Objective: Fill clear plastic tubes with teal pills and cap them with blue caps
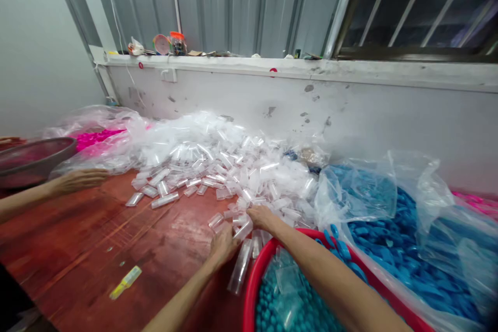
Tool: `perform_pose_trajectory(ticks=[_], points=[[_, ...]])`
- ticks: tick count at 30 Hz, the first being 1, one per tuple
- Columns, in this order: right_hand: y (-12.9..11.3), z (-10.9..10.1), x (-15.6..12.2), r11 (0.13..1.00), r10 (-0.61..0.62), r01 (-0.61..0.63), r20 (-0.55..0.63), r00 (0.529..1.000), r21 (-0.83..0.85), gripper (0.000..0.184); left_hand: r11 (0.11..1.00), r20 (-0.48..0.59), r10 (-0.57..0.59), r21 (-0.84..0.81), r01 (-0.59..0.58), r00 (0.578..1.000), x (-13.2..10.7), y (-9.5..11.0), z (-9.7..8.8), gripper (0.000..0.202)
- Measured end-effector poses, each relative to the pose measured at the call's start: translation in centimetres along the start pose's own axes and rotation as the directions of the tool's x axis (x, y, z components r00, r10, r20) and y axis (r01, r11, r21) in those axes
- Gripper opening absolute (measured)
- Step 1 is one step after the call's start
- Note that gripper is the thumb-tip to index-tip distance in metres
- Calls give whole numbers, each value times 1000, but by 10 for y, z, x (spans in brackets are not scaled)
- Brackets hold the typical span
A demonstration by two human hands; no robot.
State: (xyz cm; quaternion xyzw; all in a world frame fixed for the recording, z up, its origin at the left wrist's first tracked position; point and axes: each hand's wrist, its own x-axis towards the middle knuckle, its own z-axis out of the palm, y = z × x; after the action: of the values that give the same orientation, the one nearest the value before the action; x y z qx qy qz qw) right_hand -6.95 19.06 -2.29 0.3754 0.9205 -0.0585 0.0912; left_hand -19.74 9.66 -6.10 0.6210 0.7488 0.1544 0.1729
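My left hand (224,243) is closed at the near edge of a heap of clear plastic tubes (194,155), its fingers on some of them. Between my hands a short clear plastic tube (244,229) lies tilted, touching both. My right hand (261,216) reaches across a red basin (251,290), fingers curled down among the tubes; its fingertips are partly hidden. Longer clear tubes (239,267) lie beside the basin rim. Inside the basin are small teal pieces (295,306), with several clear pieces on top.
Another person's hand (80,180) rests at the left, near a grey basin (39,158) and a bag of pink pieces (97,138). A plastic bag of blue parts (408,233) stands right. A yellow-labelled item (125,282) lies on the red table (163,259). A wall (241,96) runs behind.
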Motion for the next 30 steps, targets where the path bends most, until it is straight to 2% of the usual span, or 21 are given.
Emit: perform_pose_trajectory(ticks=[3,6,9,11,15,17,19,22,25,28,30], points=[[9,-16,-1,997,-32,28,50,998,65,25,999,-28,44,-14,-44,999,1,-1,-11,20],[13,-42,-17,985,-67,53,79,995,162,22,982,-125,180,72,-172,976,-7,11,-30,45],[16,-63,-49,959,-109,75,110,988,273,19,903,-202,373,303,-304,906,-22,29,-50,54],[17,-71,-74,938,-130,82,123,984,337,20,841,-170,470,383,-382,866,-33,40,-59,49],[20,-73,-116,856,-174,45,204,963,515,18,718,-64,645,393,-575,762,-51,55,-64,37],[21,-76,-131,792,-179,26,191,965,609,19,677,-48,703,351,-647,709,-58,61,-63,35],[21,-80,-144,737,-176,33,144,974,676,21,666,-51,730,275,-693,681,-65,66,-64,37],[22,-82,-163,623,-216,28,137,967,782,21,675,-16,732,155,-722,681,-76,75,-72,42],[22,-77,-179,524,-246,-16,169,954,852,19,701,71,707,56,-711,703,-89,83,-83,34],[24,-69,-189,482,-225,-64,194,955,874,20,752,123,653,5,-659,747,-99,90,-81,30],[27,-65,-196,504,-179,-95,211,961,859,18,785,120,615,5,-620,779,-103,93,-71,37]])
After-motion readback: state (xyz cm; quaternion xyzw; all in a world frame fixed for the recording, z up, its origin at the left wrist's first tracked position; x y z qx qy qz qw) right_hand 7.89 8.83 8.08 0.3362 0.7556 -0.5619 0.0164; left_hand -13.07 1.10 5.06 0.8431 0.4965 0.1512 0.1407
